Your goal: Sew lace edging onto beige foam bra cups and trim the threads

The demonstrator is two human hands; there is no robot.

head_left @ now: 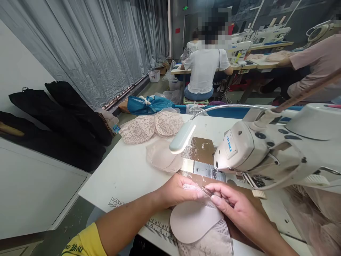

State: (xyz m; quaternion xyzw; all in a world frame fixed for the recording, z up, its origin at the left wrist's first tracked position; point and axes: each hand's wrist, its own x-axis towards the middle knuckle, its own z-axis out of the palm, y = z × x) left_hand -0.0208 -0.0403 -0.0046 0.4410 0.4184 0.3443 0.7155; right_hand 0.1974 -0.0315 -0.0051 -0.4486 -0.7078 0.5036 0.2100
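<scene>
Near the table's front edge, my left hand point(176, 192) pinches the lace edge of a pale beige bra point(195, 222). The bra's smooth moulded cup faces up, with lace trailing below it. My right hand point(234, 204) is closed round small metal thread snips point(207, 192), whose blades meet the lace beside my left thumb. Whether the blades are apart is too small to tell. Just behind my hands lies a loose beige cup piece point(163, 156) with sheer fabric around it. Beyond that are lace-covered bra cups point(169, 123).
A JUKI sewing machine point(247, 145) stands at the right, with a lit lamp point(182, 137) on a bendable neck. Sheer beige fabric point(317, 209) is bunched at the right. A printed ruler point(161, 231) runs along the front edge. Other people sit at machines ahead.
</scene>
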